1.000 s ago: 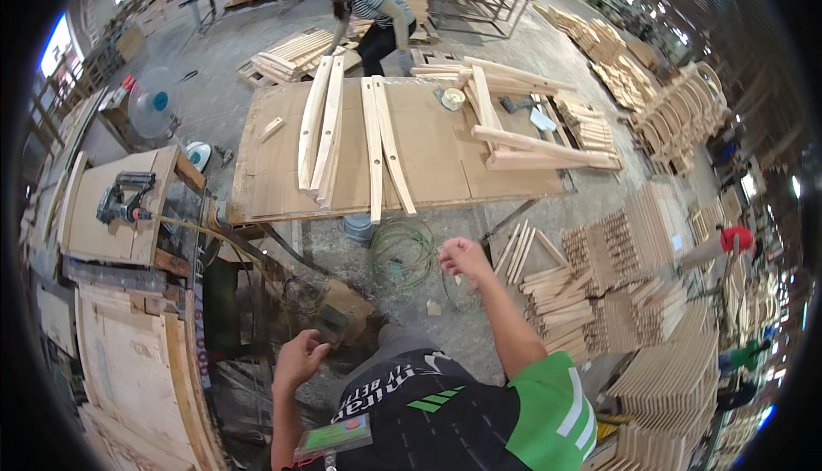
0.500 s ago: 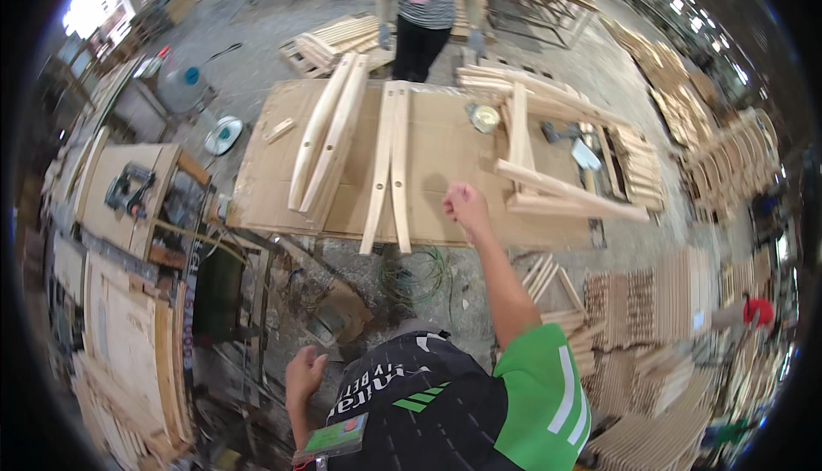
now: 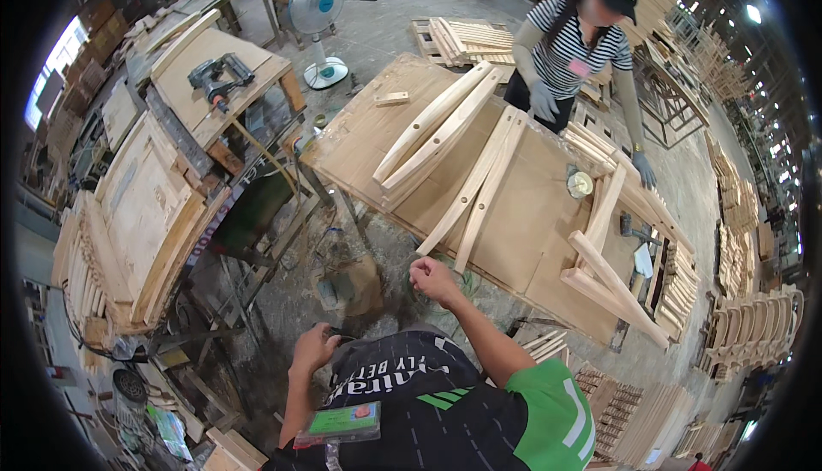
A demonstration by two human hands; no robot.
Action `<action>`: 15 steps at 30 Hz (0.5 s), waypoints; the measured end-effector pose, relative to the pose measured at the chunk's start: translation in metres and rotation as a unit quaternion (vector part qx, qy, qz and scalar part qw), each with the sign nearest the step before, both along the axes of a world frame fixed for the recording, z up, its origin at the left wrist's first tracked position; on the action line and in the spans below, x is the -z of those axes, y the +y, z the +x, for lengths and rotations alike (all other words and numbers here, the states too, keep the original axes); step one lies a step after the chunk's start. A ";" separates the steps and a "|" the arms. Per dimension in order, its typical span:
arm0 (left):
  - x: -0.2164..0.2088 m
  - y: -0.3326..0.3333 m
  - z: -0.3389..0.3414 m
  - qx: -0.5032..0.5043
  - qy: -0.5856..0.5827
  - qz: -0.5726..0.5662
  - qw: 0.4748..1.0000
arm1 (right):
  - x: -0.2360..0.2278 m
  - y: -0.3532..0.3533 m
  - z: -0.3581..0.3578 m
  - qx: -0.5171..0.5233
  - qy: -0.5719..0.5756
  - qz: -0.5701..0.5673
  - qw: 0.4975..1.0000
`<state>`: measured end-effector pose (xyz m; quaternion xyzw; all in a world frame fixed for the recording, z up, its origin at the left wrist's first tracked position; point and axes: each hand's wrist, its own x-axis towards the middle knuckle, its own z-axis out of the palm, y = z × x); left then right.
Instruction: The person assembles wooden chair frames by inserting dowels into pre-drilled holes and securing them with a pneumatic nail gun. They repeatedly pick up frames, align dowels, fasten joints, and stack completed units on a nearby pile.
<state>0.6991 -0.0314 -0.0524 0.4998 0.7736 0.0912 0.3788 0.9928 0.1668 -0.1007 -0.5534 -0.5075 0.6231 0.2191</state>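
My right hand [image 3: 432,281] is closed in a loose fist just off the near edge of the cardboard-covered table [image 3: 390,141], below the ends of two pale wooden legs. I see nothing in it. My left hand [image 3: 314,349] hangs low in front of my body, fingers loosely bent and apart, holding nothing visible. The nearer leg of that pair [image 3: 467,193] lies against its mate, both with a round hole. Left of them rests another pair of curved wooden pieces [image 3: 437,133]. A small wood block [image 3: 391,98] sits at the far left of the table.
Across the table stands a person [image 3: 578,51] wearing grey gloves. To the right are a round tub [image 3: 580,184], a joined wooden frame [image 3: 608,287] and a hammer [image 3: 634,229]. At left, a power tool [image 3: 221,77] rests on a bench, near a standing fan [image 3: 325,68].
My view has turned left, bringing the bench and fan further in. My right hand has drawn back from over the table to its near edge. The person opposite now leans toward the table.
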 end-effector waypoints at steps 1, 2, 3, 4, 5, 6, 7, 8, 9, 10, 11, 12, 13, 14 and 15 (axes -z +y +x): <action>0.007 -0.007 -0.008 -0.009 0.010 -0.010 1.000 | -0.001 -0.002 -0.010 -0.033 -0.013 0.007 0.999; 0.011 -0.011 -0.014 -0.016 0.015 -0.017 1.000 | 0.002 -0.004 -0.016 -0.056 -0.039 0.034 0.997; 0.015 -0.019 -0.021 -0.027 0.023 -0.027 0.999 | 0.005 -0.009 -0.024 -0.065 -0.036 0.032 0.997; 0.021 -0.024 -0.029 -0.024 0.023 -0.023 0.999 | 0.006 -0.013 -0.032 -0.076 -0.033 0.030 0.996; 0.027 -0.032 -0.032 -0.027 0.018 -0.034 0.999 | 0.008 -0.020 -0.043 -0.098 -0.030 0.026 0.994; 0.035 -0.043 -0.039 -0.040 0.014 -0.045 0.998 | 0.007 -0.028 -0.054 -0.112 -0.040 0.025 0.993; 0.043 -0.057 -0.045 -0.064 0.010 -0.056 0.996 | 0.002 -0.037 -0.063 -0.137 -0.048 0.027 0.989; 0.051 -0.067 -0.050 -0.063 0.000 -0.058 0.996 | -0.002 -0.044 -0.072 -0.164 -0.055 0.031 0.984; 0.056 -0.077 -0.055 -0.068 -0.008 -0.057 0.996 | -0.002 -0.051 -0.080 -0.167 -0.046 0.000 0.985; 0.060 -0.085 -0.061 -0.083 -0.005 -0.059 0.995 | 0.001 -0.058 -0.088 -0.168 -0.040 -0.032 0.984; 0.060 -0.096 -0.063 -0.100 0.002 -0.066 0.993 | 0.006 -0.065 -0.097 -0.191 -0.036 -0.043 0.980; 0.063 -0.106 -0.065 -0.127 -0.004 -0.067 0.990 | 0.011 -0.072 -0.102 -0.203 -0.042 -0.054 0.977; 0.066 -0.114 -0.071 -0.147 -0.010 -0.067 0.987 | 0.016 -0.079 -0.108 -0.229 -0.056 -0.070 0.969; 0.066 -0.123 -0.081 -0.160 -0.013 -0.064 0.985 | 0.020 -0.082 -0.117 -0.248 -0.068 -0.082 0.963; 0.066 -0.131 -0.091 -0.196 -0.020 -0.045 0.979 | 0.025 -0.082 -0.126 -0.282 -0.090 -0.068 0.953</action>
